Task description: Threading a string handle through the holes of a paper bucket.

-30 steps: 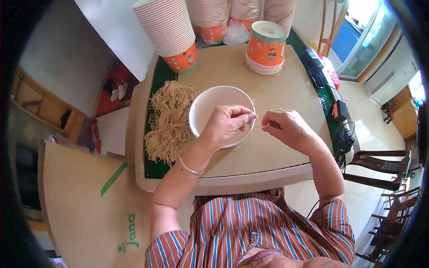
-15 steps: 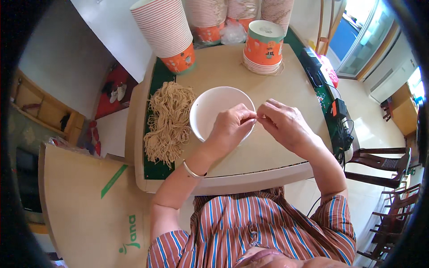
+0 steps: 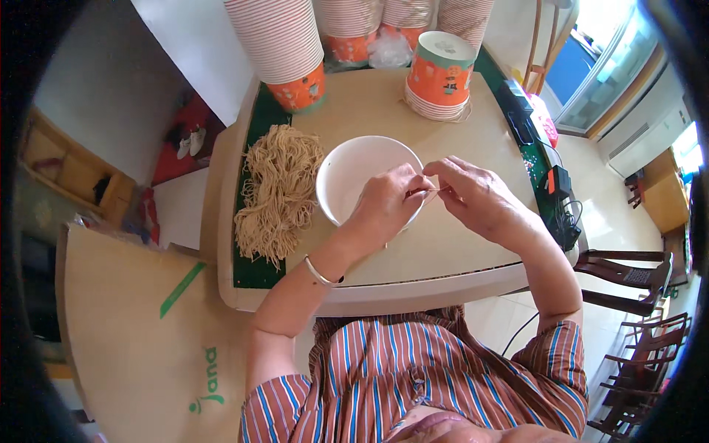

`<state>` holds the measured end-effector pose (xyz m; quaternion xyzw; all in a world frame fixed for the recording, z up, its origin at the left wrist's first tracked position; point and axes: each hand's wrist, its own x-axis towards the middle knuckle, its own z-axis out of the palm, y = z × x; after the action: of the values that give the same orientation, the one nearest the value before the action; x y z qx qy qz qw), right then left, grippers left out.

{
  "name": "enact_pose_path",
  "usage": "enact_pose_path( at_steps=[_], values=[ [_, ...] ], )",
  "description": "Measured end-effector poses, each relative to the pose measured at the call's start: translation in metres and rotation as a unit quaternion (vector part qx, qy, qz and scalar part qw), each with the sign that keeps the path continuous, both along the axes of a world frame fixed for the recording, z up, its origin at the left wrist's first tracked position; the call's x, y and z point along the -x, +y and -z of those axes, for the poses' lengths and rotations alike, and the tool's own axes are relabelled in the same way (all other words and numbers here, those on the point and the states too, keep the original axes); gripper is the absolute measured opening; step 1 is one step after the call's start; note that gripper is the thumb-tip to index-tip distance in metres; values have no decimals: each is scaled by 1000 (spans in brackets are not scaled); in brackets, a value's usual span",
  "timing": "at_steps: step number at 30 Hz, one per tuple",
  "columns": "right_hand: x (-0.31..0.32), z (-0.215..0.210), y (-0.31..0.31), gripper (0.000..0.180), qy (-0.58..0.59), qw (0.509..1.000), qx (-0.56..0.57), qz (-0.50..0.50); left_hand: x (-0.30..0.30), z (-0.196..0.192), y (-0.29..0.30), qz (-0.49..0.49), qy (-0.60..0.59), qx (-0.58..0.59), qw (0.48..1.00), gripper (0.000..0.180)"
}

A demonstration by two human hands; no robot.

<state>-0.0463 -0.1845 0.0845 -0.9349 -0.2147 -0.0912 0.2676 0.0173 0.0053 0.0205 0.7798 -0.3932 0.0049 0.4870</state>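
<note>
My left hand (image 3: 385, 201) and my right hand (image 3: 481, 198) meet over the right rim of a white round tub (image 3: 341, 173), open side up. Between their pinched fingertips runs a thin tan string (image 3: 437, 190), mostly hidden by the fingers. To the left of the tub lies a loose heap of tan strings (image 3: 278, 193). A bangle circles my left wrist.
Behind the tub stands an upside-down stack of orange paper buckets (image 3: 441, 81), string around its lower rims. A tall bucket stack (image 3: 284, 44) leans at the back left. Black adapters and cables (image 3: 565, 221) line the table's right edge. A cardboard sheet (image 3: 125, 325) is at left.
My fingertips have drawn slightly apart, and a bit of string now shows between them. My right hand's fingers have turned over more. The whole view has shifted slightly.
</note>
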Motion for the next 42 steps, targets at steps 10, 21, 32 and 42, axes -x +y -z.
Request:
enact_pose_path(
  at_steps=[10,21,32,42],
  values=[
    [1,-16,5,33,3,999,36,0,0,-4,-5,-27,79,-19,996,17],
    [-14,0,-3,6,46,999,-2,-3,-8,6,-2,19,149,-4,989,16],
    [-16,10,-6,7,48,998,-45,4,-21,0,0,110,316,39,942,15],
    [-14,9,3,9,35,998,-57,22,-26,6,0,148,375,32,914,13]
  ],
)
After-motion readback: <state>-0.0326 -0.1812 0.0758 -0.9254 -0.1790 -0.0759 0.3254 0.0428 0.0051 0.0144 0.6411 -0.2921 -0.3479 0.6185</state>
